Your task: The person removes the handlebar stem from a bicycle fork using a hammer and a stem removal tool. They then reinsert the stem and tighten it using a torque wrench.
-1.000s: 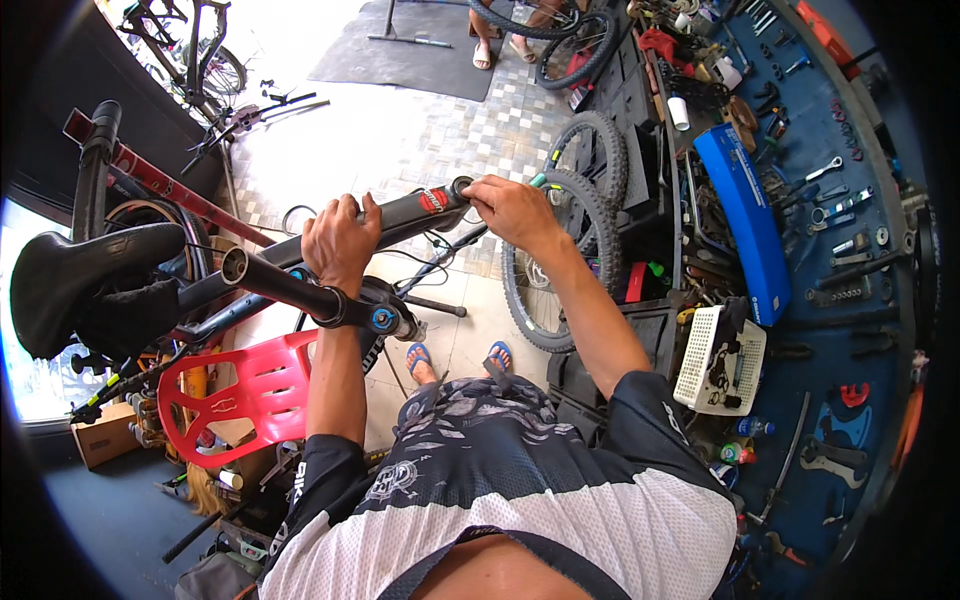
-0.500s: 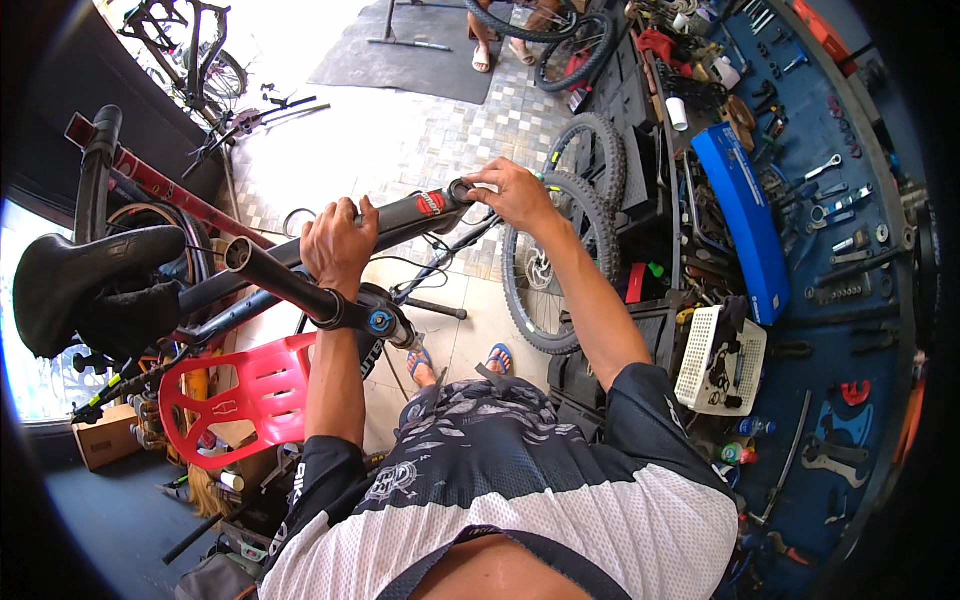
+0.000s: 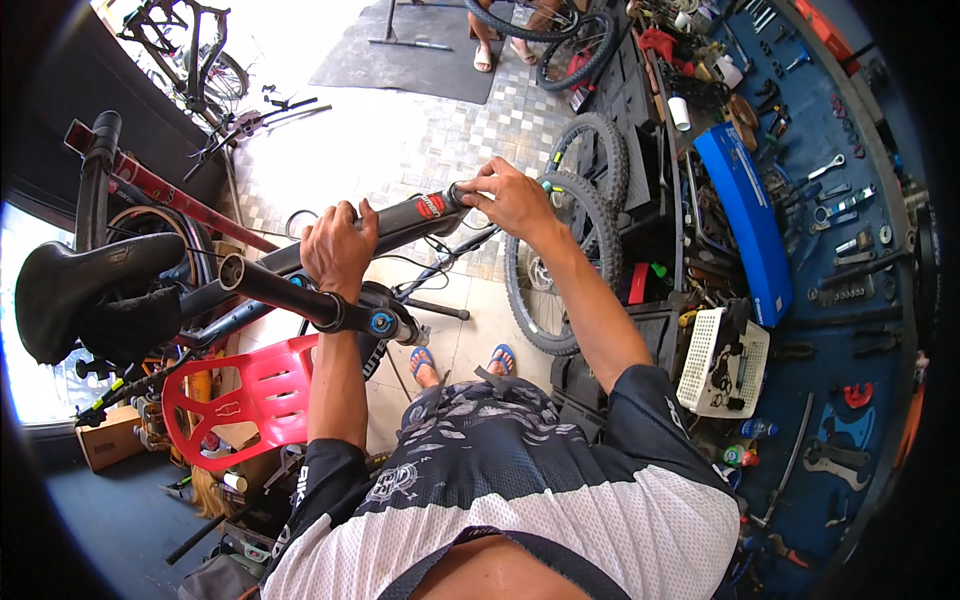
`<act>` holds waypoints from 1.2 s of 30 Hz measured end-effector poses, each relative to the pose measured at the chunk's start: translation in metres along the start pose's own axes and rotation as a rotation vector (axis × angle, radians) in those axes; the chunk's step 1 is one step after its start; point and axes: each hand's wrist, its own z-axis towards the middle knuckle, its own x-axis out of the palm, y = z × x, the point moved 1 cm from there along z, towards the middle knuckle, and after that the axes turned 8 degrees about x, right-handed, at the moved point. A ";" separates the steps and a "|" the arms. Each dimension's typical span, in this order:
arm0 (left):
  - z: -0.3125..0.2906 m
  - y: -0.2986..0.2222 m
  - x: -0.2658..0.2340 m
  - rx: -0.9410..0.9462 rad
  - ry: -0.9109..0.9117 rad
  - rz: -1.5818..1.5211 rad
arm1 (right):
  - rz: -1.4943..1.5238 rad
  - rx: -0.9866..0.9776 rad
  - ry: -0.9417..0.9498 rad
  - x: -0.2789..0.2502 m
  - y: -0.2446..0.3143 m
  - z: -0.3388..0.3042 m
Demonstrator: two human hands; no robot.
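Observation:
A dark bicycle frame (image 3: pixel 404 222) with a red decal runs slantwise in front of me. My left hand (image 3: pixel 340 243) lies over its thick tube, fingers wrapped round it. At the frame's far end is the open head tube (image 3: pixel 457 193), where my right hand (image 3: pixel 507 199) has thumb and fingers pinched together at the rim. Whatever they hold, if anything, is hidden. Beneath my left wrist lies a black suspension fork (image 3: pixel 290 295) with a hollow steerer tube and a blue knob (image 3: pixel 381 323). A black saddle (image 3: pixel 95 285) is at the left.
A pink plastic chair (image 3: pixel 245 400) stands below the frame. Wheels with knobby tyres (image 3: pixel 592 265) lean at the right, beside a bench with a blue box (image 3: pixel 743 225), a white basket (image 3: pixel 710 370) and a tool board (image 3: pixel 850 330). Another person's feet (image 3: pixel 483 60) show at the far side.
My right hand has shifted slightly left and its fingers have come further over the head tube's opening. The left hand keeps its place on the frame.

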 end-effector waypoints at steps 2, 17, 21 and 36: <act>0.000 0.000 0.000 0.038 -0.061 0.009 | 0.043 -0.001 -0.003 0.001 0.005 0.000; -0.001 -0.001 -0.001 -0.020 0.033 -0.008 | -0.035 -0.016 0.015 0.004 0.005 0.001; -0.001 -0.002 -0.003 -0.039 0.025 -0.019 | -0.131 -0.028 0.031 -0.008 0.005 -0.013; 0.000 -0.002 -0.002 -0.025 0.034 -0.022 | -0.081 0.030 0.052 -0.015 -0.001 -0.029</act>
